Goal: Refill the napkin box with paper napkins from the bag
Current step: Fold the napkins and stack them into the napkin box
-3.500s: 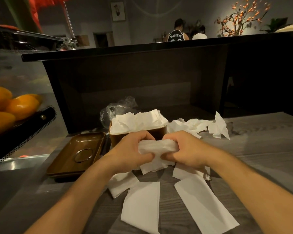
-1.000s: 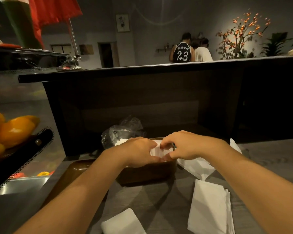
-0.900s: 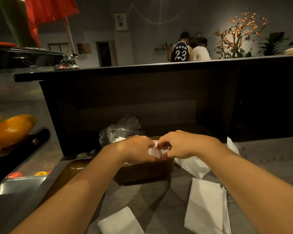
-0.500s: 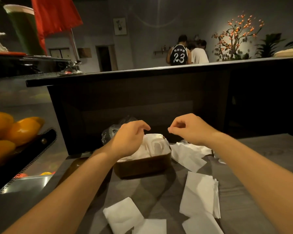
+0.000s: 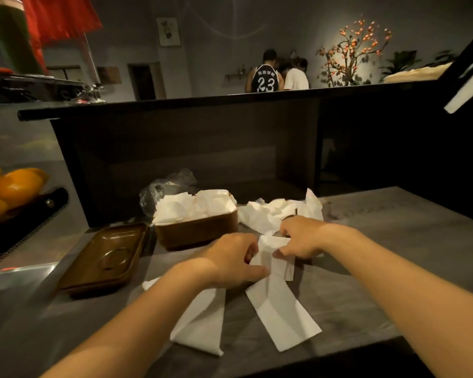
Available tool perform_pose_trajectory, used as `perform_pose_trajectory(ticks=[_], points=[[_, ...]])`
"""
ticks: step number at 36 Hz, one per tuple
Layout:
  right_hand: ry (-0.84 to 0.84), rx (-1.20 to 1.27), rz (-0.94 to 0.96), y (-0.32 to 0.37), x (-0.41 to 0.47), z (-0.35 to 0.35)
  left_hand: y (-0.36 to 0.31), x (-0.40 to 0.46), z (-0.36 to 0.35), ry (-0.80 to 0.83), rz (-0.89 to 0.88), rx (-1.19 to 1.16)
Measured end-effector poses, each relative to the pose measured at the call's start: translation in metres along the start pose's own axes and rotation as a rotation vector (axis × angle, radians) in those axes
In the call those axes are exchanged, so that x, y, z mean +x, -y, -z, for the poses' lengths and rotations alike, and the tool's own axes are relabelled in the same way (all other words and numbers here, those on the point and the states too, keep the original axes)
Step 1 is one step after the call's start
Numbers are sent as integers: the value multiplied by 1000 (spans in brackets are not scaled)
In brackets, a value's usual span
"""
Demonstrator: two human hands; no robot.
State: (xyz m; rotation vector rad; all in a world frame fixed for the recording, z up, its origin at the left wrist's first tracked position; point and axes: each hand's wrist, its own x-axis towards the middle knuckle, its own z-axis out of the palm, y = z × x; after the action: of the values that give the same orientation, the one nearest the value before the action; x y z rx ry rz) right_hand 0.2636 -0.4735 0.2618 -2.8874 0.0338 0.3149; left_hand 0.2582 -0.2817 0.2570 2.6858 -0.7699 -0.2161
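Note:
A brown napkin box point(image 5: 197, 230) stands on the grey counter, heaped with white napkins point(image 5: 191, 205). Behind it lies a clear plastic bag point(image 5: 159, 189). In front of the box my left hand point(image 5: 230, 260) and my right hand point(image 5: 301, 237) both grip one folded white napkin point(image 5: 271, 255) on the counter. Two long folded napkins point(image 5: 284, 315) lie nearer to me, another of them point(image 5: 202, 320) partly under my left forearm. A crumpled pile of napkins point(image 5: 279, 211) sits right of the box, behind my right hand.
The box's brown lid point(image 5: 104, 257) lies upside down left of the box. A dark basket with oranges point(image 5: 8, 186) stands at far left. A tall dark counter wall point(image 5: 202, 148) rises behind the work surface. Two people stand in the far background.
My hands pressed napkins into the box, lifted off it, then came down toward me. They now hold a folded napkin on the counter in front of the box.

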Motion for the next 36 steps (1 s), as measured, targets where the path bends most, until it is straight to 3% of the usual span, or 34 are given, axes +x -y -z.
perform_pose_trajectory(ticks=[4,10,17,23,31,36], points=[[-45,164,20,-9,4,-8,6,-1,-8,-20,14,-17],[-107,179,170,-11,7,-8,10,3,-9,-26,1,-31],[-93,209,194,-9,8,-6,13,7,-9,-26,-19,-66],[-280,258,142,-10,9,-7,14,7,-11,-40,-17,-75],[-33,161,111,-8,4,0,14,8,-11,-42,-7,-66],[17,79,90,-2,5,-1,12,9,-12,-58,12,-55]])
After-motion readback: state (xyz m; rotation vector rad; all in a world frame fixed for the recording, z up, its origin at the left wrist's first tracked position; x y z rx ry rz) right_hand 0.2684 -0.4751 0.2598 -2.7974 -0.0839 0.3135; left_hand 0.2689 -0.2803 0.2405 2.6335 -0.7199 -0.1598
